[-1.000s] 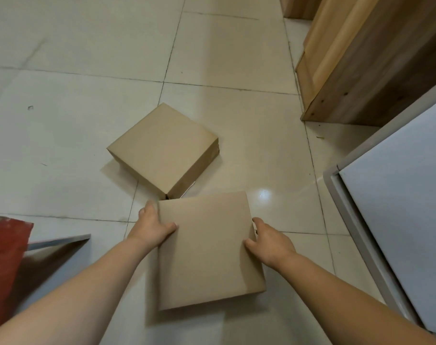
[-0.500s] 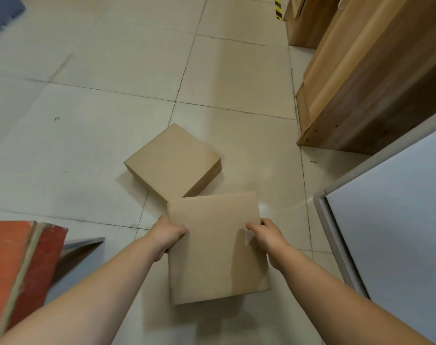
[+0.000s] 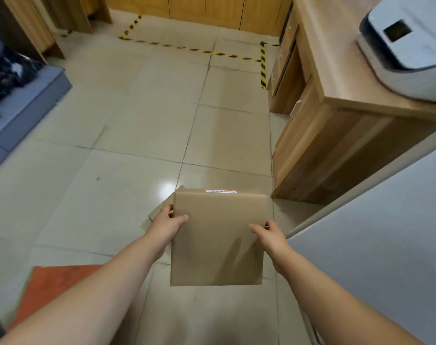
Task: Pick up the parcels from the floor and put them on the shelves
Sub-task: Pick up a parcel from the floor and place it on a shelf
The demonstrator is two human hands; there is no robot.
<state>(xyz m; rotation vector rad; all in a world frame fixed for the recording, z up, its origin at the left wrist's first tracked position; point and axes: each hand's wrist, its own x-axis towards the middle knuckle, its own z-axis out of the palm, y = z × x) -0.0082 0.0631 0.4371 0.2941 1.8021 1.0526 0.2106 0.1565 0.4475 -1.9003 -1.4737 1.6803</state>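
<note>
While the left hand (image 3: pixel 167 224) grips one parcel (image 3: pixel 218 236) edge, the right hand (image 3: pixel 270 236) clasps the other.

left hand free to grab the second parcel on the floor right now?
Probably not. The left hand and right hand both grip the held parcel, which also covers most of the second parcel on the floor. Only a corner shows beside the left hand.

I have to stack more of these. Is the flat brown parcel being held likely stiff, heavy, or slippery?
Probably stiff: the parcel keeps flat faces and crisp corners. Likely light: the left hand and right hand hold only its edges. Its sheen suggests a somewhat slippery wrap.
</note>
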